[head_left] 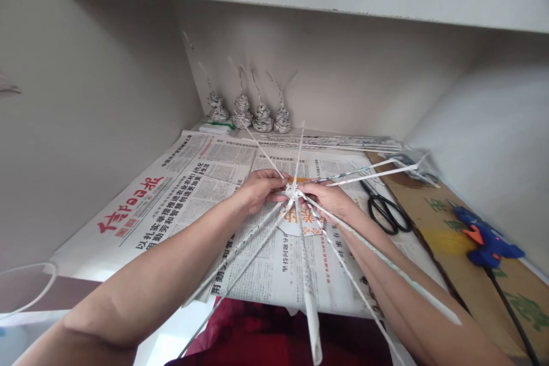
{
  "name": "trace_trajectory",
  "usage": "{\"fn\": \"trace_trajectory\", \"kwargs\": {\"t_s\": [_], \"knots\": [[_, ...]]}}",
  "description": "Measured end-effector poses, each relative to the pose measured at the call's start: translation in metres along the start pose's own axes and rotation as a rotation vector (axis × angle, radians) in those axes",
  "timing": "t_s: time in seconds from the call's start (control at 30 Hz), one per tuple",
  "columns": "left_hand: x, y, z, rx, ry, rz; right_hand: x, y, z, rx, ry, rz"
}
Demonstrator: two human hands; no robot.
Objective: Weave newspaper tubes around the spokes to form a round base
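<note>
Between my two hands is a star-shaped weave of rolled newspaper strips [293,191], its several long strips fanning out from a small knotted centre. My left hand [262,190] pinches the centre from the left, thumb and fingers closed on it. From the other side, my right hand [328,195] grips the same centre, with fingers closed and strips passing over and beside it. One thick paper tube [312,309] points down toward my lap. Beneath the weave lies a pale card with orange characters [295,220], partly covered by hands and strips.
Newspaper sheets [180,206] cover the table. Several woven paper gourds [262,118] stand at the back wall, with a bundle of paper rolls [334,142] beside them. Black-handled scissors [388,214] lie to the right, near a blue glue gun [486,234] on cardboard [446,251]. A shelf overhangs above.
</note>
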State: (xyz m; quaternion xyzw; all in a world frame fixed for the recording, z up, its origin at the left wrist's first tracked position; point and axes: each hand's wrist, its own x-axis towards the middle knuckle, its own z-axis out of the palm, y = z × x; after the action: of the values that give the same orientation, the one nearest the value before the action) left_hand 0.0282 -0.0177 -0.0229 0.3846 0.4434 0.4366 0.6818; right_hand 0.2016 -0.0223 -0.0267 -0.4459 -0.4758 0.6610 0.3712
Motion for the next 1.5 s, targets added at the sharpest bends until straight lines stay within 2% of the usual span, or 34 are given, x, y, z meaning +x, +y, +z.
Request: {"fn": "trace_trajectory", "kwargs": {"t_s": [0.23, 0.37, 0.5, 0.63, 0.77, 0.83, 0.93, 1.17, 1.33, 1.5], "knots": [[0.0, -0.003, 0.002, 0.108, -0.026, 0.064, -0.001, -0.005, -0.002, -0.117, 0.024, -0.017], [-0.002, -0.003, 0.004, 0.331, -0.051, 0.141, -0.003, -0.009, -0.004, -0.145, 0.028, -0.006], [-0.01, 0.004, 0.005, 0.606, -0.038, 0.188, -0.001, -0.012, -0.013, -0.078, -0.052, 0.02], [-0.03, 0.022, 0.01, 0.713, -0.203, 0.122, 0.0, -0.016, -0.022, 0.001, -0.153, 0.066], [-0.047, 0.035, 0.012, 0.54, -0.428, 0.032, -0.001, -0.021, -0.032, 0.03, -0.221, 0.046], [-0.046, 0.035, 0.009, 0.414, -0.49, -0.055, -0.001, -0.021, -0.037, 0.032, -0.248, 0.043], [-0.033, 0.03, 0.002, 0.347, -0.445, -0.113, 0.001, -0.018, -0.041, -0.004, -0.31, 0.041], [-0.002, 0.025, 0.007, 0.515, -0.45, -0.077, 0.003, -0.013, -0.042, -0.061, -0.326, 0.053], [-0.003, 0.034, 0.015, 0.583, -0.498, -0.103, 0.001, -0.017, -0.044, -0.004, -0.304, 0.071], [-0.021, 0.028, 0.02, 0.401, -0.44, -0.151, -0.004, -0.023, -0.041, -0.007, -0.273, 0.108]]}}
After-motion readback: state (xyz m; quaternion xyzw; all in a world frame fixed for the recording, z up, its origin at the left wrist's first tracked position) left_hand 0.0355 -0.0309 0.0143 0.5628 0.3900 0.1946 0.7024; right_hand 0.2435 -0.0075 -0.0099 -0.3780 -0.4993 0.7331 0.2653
